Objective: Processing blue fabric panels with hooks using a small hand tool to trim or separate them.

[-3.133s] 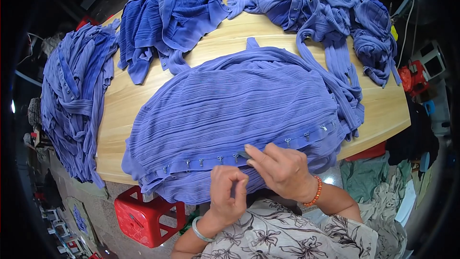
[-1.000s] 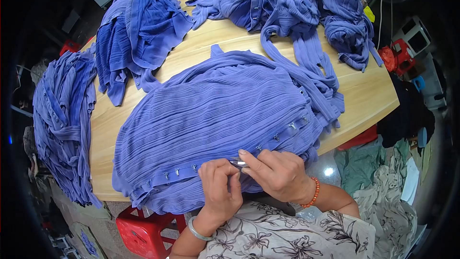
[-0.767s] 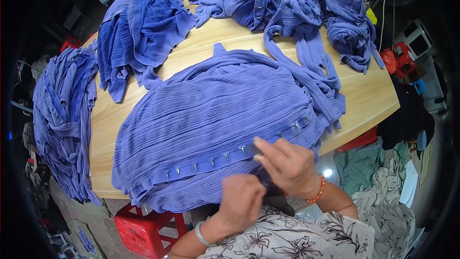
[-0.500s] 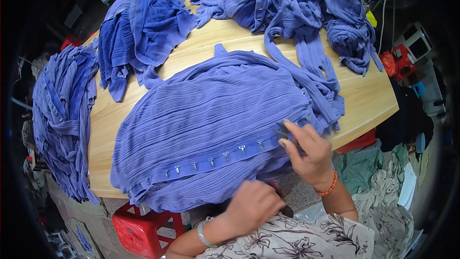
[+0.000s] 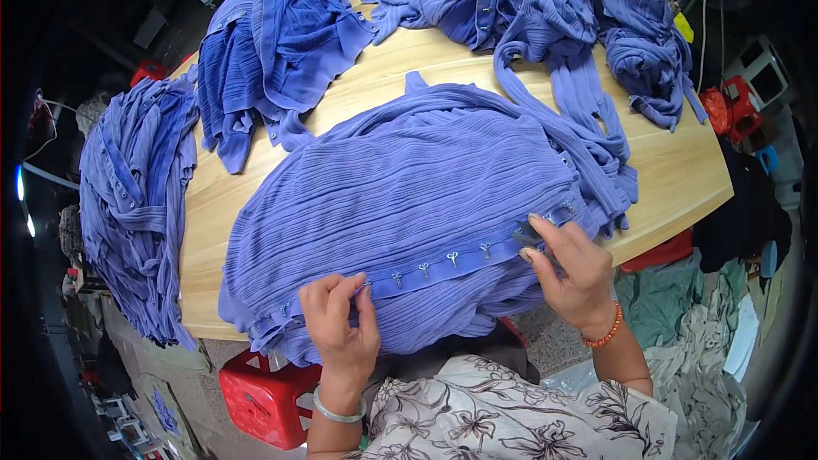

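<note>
A blue-purple ribbed garment [image 5: 400, 179] lies spread over the near part of the table. Along its near side runs a flat strip [image 5: 439, 269] with a row of small metal hooks [image 5: 452, 259]. My left hand [image 5: 341, 328] has its thumb and fingers pinched at this strip, over one of the hooks. Further right, my right hand [image 5: 575, 277] is closed round small dark thread snips [image 5: 527, 238], held just above the strip's right part. The fingers partly cover the snips.
More blue-purple garments lie heaped at the table's left [image 5: 136, 204], far left [image 5: 273, 51] and far right [image 5: 528, 8]. The wooden tabletop [image 5: 673, 179] shows between them. A red stool [image 5: 264, 400] stands below the near edge. Green and beige cloth [image 5: 682, 315] lies at the right.
My left hand has risen from near my body onto the strip's left part and pinches there. My right hand keeps the snips at the strip. The whole view has shifted slightly.
</note>
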Tool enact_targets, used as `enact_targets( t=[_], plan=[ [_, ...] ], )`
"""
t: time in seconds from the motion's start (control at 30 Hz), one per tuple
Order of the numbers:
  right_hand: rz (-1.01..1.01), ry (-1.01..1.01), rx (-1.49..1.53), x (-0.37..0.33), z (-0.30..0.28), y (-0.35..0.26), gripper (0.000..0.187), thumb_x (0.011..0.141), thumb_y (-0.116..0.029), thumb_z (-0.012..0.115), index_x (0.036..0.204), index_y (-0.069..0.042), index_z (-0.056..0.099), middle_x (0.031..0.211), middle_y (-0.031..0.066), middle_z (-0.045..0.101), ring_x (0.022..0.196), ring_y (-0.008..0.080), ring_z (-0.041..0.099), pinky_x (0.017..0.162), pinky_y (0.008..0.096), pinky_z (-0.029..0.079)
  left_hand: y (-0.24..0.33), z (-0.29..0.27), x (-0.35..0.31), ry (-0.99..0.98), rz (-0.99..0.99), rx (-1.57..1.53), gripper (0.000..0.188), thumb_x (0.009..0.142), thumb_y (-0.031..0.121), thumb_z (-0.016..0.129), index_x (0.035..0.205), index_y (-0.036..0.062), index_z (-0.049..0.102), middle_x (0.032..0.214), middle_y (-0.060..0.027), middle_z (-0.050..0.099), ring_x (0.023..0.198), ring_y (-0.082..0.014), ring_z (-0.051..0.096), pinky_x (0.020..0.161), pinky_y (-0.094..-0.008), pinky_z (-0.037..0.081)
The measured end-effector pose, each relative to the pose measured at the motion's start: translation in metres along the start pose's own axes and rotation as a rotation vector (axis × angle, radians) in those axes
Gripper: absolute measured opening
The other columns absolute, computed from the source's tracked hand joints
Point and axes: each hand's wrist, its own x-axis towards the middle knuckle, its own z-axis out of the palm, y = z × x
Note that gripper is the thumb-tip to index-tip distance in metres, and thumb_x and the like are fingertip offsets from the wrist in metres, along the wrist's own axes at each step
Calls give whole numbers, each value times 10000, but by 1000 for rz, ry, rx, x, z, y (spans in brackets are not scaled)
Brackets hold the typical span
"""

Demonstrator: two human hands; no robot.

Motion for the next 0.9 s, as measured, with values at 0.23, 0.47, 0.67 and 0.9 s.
enact_targets(
  t=[0.23,0.47,0.67,0.9],
  plan=[
    [-47,9,13,10,4,-4,438,817,-119,806,1230,-43,682,781,88,575,578,257,584,515,363,455,-10,10,21,-167,189,-18,315,747,-17,754,1039,85,696,931,-71,587,848,-276,541,746,-406,412],
    [-69,-1,12,5,8,-2,376,855,-49,739,1220,4,664,871,192,620,714,373,609,606,433,483,-23,33,13,-126,240,-82,140,783,67,665,920,50,682,915,-117,572,854,-313,578,725,-437,442],
    [-30,-61,88,-1,10,-6,349,915,-11,651,1253,69,625,967,231,623,835,401,614,726,426,491,-21,41,2,-235,250,18,114,803,50,606,917,48,600,974,-113,530,908,-286,507,775,-400,410],
    [-92,-90,117,4,14,-26,377,882,11,661,1257,34,639,878,198,590,712,332,614,627,400,473,-18,40,-3,-128,191,-110,151,768,13,597,915,37,571,951,-135,505,912,-316,498,775,-409,397]
  ],
)
